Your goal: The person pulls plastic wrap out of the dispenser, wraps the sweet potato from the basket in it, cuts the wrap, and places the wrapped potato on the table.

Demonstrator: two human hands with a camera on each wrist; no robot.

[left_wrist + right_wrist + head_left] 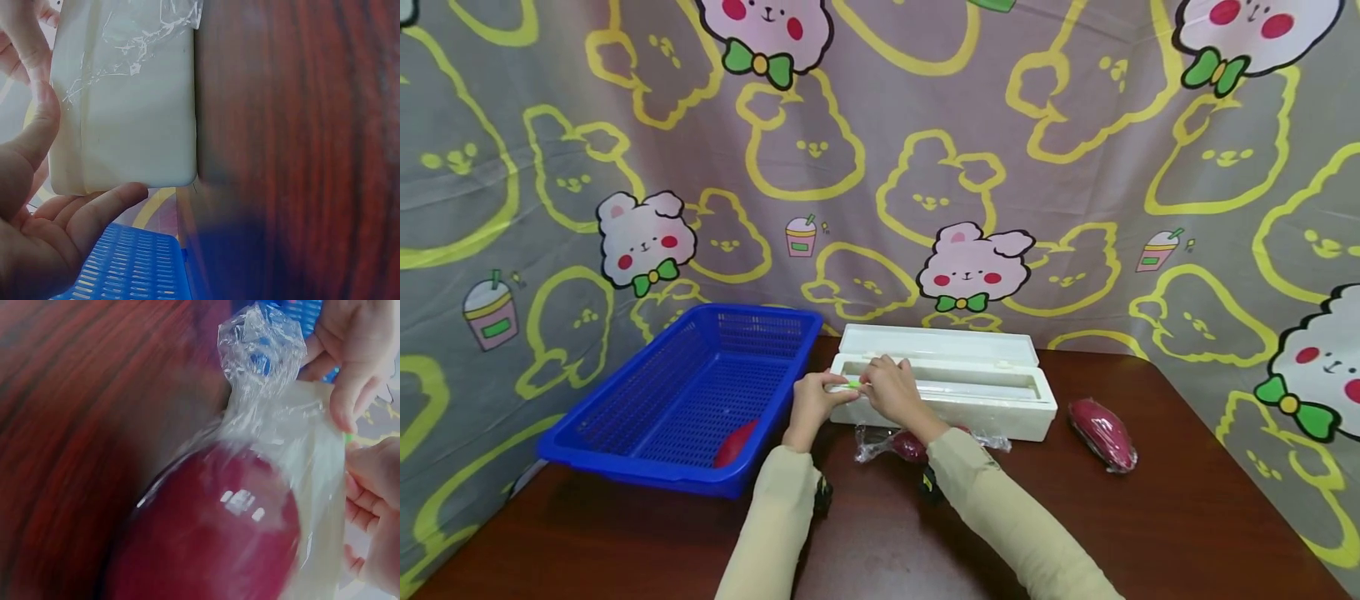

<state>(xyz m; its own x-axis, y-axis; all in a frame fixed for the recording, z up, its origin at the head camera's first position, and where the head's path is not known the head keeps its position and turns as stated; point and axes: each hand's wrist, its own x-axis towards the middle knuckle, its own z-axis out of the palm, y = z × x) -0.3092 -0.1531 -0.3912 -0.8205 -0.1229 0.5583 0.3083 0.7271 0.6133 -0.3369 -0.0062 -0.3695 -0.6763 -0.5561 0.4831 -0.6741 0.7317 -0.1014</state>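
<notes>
A long white cling film dispenser [940,414] stands on the table with its lid raised and a roll inside. At its left end, my left hand [811,406] grips the corner, thumb on the top edge and fingers against the end face, as the left wrist view shows. Beside it, my right hand [891,390] pinches the small green slider [853,384] on the front rim. Before the dispenser lies a smooth dark red oval item [212,531] in clear film, its film twisted at the end. My right forearm partly hides it in the head view.
To the left, a blue plastic basket [568,454] holds a red item [735,443]. Right of the dispenser lies another film-wrapped dark red item [1102,434]. A patterned curtain [880,167] hangs behind the brown table [880,542].
</notes>
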